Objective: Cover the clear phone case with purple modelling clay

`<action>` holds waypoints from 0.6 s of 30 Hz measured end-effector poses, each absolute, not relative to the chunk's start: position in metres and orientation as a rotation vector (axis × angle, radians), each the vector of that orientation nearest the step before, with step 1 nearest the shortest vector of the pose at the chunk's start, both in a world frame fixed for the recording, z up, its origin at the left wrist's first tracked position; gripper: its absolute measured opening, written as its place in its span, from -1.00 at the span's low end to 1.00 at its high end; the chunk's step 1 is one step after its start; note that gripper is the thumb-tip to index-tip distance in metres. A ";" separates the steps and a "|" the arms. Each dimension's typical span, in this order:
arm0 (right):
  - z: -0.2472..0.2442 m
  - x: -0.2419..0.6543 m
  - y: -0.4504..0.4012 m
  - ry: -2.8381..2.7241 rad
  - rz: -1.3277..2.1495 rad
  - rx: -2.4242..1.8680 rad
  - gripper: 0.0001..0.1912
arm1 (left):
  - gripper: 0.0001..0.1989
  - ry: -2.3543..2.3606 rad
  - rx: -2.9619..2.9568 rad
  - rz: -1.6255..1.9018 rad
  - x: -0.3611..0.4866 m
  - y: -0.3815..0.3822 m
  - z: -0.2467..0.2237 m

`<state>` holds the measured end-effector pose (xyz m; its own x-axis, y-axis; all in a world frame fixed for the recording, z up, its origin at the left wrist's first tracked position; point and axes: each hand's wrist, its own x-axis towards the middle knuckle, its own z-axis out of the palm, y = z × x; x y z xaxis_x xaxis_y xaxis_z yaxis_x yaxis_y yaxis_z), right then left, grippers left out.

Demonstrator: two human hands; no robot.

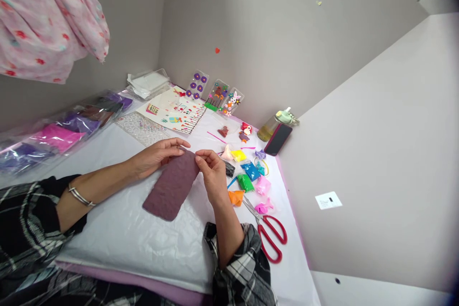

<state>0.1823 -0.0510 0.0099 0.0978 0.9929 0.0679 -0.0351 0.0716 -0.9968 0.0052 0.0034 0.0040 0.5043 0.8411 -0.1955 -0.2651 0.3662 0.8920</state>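
Observation:
A flat, rounded rectangle covered in dull purple-brown modelling clay [171, 185] lies tilted over the white padded surface in front of me. Its face is slightly lumpy, and what lies under the clay is hidden. My left hand [156, 157] has its thumb and fingers closed at the far left corner. At the far right corner, my right hand [212, 172] pinches the edge between thumb and fingers. Just right of that hand are small coloured clay packets, among them an orange packet [236, 198] and a green packet [245, 182].
Red-handled scissors [272, 236] lie at the right, blades partly apart. A phone [278, 139] leans against a bottle [267, 131] by the wall. Decorated clear cases [217, 94] stand at the back, near a sticker sheet [172, 111]. Bagged clay [59, 137] lies left.

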 end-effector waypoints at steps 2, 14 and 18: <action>0.009 0.182 -0.051 -1.150 1.112 -1.170 -0.79 | -0.65 0.735 0.932 0.797 0.005 0.003 0.004; 0.009 0.181 -0.052 -1.183 1.120 -1.165 -0.81 | -0.63 0.744 0.963 0.748 0.003 0.003 0.006; 0.009 0.181 -0.051 -1.184 1.116 -1.172 -0.80 | -0.64 0.748 0.972 0.753 0.003 0.003 0.008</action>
<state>0.1807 -0.0513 0.0094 0.0643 0.9952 0.0737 -0.0147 0.0748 -0.9971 0.0033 0.0029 0.0079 0.5271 0.8239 -0.2081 -0.2139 0.3657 0.9058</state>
